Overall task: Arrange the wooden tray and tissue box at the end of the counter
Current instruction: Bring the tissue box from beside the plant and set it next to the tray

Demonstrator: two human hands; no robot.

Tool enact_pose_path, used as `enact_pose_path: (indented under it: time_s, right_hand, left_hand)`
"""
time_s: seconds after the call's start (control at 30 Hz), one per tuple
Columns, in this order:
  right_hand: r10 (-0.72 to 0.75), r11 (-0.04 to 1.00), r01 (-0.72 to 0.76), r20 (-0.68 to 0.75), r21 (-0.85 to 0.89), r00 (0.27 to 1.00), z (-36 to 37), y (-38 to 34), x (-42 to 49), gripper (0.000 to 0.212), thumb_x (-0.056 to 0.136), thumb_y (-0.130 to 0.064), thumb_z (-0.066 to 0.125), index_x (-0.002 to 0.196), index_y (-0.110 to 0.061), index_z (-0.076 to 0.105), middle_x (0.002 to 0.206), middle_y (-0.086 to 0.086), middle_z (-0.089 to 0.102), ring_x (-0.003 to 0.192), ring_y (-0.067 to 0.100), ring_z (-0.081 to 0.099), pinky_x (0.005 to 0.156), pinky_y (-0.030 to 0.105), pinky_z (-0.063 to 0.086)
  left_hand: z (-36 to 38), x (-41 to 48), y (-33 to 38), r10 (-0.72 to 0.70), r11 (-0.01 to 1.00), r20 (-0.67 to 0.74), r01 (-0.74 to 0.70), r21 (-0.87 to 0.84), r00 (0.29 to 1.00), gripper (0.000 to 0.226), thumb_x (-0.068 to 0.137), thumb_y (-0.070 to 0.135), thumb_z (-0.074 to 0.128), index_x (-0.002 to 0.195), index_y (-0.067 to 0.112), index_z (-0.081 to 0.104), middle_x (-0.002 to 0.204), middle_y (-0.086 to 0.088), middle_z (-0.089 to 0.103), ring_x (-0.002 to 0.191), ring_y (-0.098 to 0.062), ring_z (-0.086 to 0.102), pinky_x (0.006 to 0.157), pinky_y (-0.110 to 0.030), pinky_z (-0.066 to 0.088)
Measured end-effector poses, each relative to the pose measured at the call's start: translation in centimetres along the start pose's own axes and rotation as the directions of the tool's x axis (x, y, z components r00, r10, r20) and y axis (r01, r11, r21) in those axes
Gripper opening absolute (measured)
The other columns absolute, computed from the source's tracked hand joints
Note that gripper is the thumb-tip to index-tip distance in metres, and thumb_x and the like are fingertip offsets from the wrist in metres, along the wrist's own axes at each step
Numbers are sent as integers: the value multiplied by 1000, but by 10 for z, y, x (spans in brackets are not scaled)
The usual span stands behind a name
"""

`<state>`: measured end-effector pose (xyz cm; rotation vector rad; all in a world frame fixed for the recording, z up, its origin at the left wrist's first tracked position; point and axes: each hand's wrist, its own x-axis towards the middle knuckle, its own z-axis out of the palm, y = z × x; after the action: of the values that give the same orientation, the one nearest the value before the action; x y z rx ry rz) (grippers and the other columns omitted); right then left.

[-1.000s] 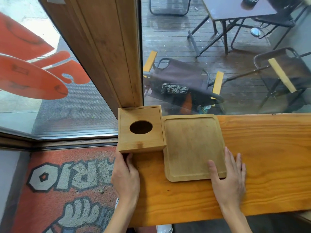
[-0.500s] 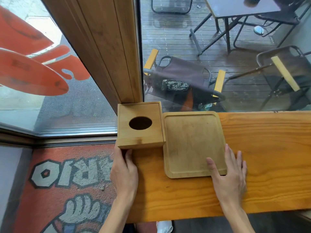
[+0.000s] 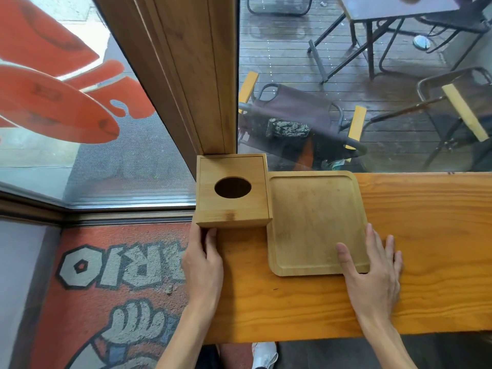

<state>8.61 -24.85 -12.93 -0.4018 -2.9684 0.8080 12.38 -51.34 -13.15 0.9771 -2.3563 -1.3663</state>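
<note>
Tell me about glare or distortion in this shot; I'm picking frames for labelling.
Head view: soft, even daylight, only faint shadows under the left hand and right hand; the tissue box and tray are sharp; wide-angle bending tilts the window post and curves the counter edge; the window glass shows only mild reflections.

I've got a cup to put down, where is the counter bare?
Bare counter runs right of the wooden tray, and along the near edge between left hand and right hand. The end by the tissue box is crowded.
</note>
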Motion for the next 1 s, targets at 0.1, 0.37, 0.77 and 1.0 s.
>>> enact_pose_path:
  time_s: [0.1, 0.37, 0.77, 1.0]
  right_hand:
    - [-6, 1000, 6, 6, -13, 1000, 0, 0, 0, 87, 80, -74, 42, 153, -28, 29, 157, 0, 36, 147, 7, 7, 124, 45, 9]
    - [-64, 989, 73, 75, -130, 995, 2, 6, 3, 88, 84, -77, 27, 156, -28, 16, 161, -1, 26, 153, 21, 7, 124, 47, 2]
    - [-158, 939, 234, 290, -251, 944, -19, 13, -47, 89, 82, -81, 18, 156, -36, -1, 165, 8, -16, 151, 39, -8, 112, 74, 1]
    - [-161, 824, 360, 429, -437, 889, -18, 25, -83, 78, 86, -74, 23, 154, -38, 14, 166, 9, 6, 149, 49, 2, 102, 83, 9]
  left_hand:
    - [3, 0, 0, 9, 999, -30, -8, 35, 1000, 30, 103, 17, 46, 132, 16, 54, 96, 5, 65, 78, -12, 58, 68, -33, 42]
    - [4, 1, -2, 3, 1000, -47, -2, 30, 999, 32, 102, 18, 46, 133, 15, 53, 94, 2, 66, 81, -25, 62, 67, -38, 46]
    - [-11, -58, -7, 54, 933, 211, -125, 338, 976, 93, 94, 54, 52, 158, 25, -10, 168, -9, -5, 155, -24, -3, 126, -46, 6]
    - [-13, -114, -22, 53, 638, 421, -355, 683, 905, 71, 93, 71, 23, 155, 37, 24, 165, -18, 17, 151, -45, 13, 114, -70, 13]
